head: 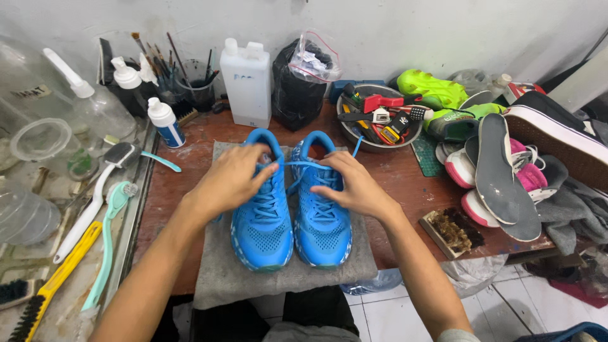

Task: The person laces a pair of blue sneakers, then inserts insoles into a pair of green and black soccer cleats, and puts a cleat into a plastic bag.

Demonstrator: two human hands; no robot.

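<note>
Nearest us, a grey cloth (218, 272) covers the front of the brown workbench (405, 183), and two blue running shoes (291, 209) stand on it side by side, toes toward us. Our left hand (231, 180) rests on the left shoe's tongue, fingers pinched around a blue lace (303, 164). Our right hand (354, 183) lies on the right shoe's lacing, fingers curled closed on the same lace. Further right lie grey insoles (500, 171). Beyond stand a metal bowl of tools (379, 120) and a white jug (247, 82).
</note>
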